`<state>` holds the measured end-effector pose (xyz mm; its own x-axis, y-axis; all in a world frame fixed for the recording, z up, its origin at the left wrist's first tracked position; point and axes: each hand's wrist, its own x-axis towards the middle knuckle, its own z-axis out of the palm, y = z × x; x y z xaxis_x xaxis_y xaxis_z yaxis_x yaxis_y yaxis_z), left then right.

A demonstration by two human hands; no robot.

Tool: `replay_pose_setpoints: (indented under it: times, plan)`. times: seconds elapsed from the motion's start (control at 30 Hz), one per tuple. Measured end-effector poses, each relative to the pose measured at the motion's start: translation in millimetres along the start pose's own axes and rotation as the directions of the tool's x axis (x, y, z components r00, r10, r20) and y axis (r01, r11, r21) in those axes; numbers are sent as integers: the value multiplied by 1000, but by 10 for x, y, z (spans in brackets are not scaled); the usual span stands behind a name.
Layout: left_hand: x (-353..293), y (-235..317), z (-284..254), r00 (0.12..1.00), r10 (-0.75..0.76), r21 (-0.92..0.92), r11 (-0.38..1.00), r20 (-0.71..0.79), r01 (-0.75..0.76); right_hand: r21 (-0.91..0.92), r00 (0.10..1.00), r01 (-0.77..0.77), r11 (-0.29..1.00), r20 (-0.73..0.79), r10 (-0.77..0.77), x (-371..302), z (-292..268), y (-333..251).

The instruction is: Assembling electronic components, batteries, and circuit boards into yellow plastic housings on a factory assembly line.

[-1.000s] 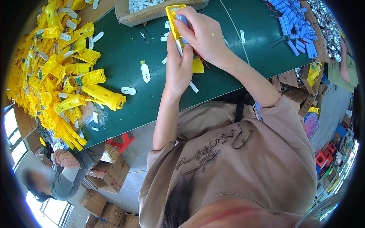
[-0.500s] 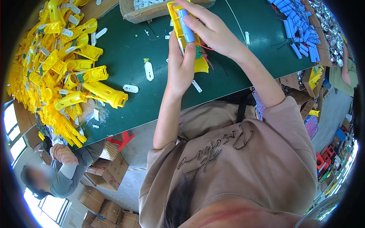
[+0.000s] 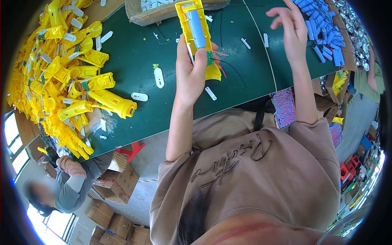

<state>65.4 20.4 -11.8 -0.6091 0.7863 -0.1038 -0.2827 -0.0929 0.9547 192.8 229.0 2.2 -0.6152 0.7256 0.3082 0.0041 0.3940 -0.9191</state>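
My left hand [image 3: 190, 76] grips a yellow plastic flashlight housing half [image 3: 213, 73], its thumb across the lower part. Inside the shell lies a blue cylindrical battery [image 3: 196, 29]. Below the battery a small green circuit board [image 3: 210, 58] shows, with red and black wires trailing off to the right. My right hand [image 3: 295, 37] is raised over the right part of the table, apart from the housing. Its fingers are bent and spread, with nothing visible between them. The nearest things to it are the piled blue batteries [image 3: 316, 30] with thin wires.
A heap of yellow housings [image 3: 61, 73] with boards and white pieces covers the table's left side. A cardboard box [image 3: 143, 17] of white parts stands at the far edge. Loose white strips [image 3: 159, 77] dot the green tabletop [image 3: 134, 53]. Silvery round parts [image 3: 355, 36] lie far right. Another person [image 3: 69, 179] sits lower left.
My right hand has let go of the housing and battery and moved right toward the blue batteries. My left hand keeps hold of the housing, which has shifted slightly left.
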Motion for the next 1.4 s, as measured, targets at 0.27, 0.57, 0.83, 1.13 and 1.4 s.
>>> replay_pose_setpoints:
  times: [0.27,0.57,0.83,1.13,1.4]
  plan:
    - [7,-21,-17,998,62,42,997,-33,-60,-336,1000,8,942,21,-1,-55,-475,351]
    - [6,66,-53,996,-63,-153,987,-56,54,-332,995,-97,938,-18,97,83,-265,164]
    - [28,94,-93,996,-59,-284,958,-62,39,-379,996,-21,925,74,53,589,-76,195]
    - [22,17,-63,992,19,-187,981,-125,-42,-613,974,200,764,39,-224,1121,-243,985]
    - [22,24,-61,991,-17,-148,989,-133,-3,-896,908,323,305,202,-366,1486,-379,1138]
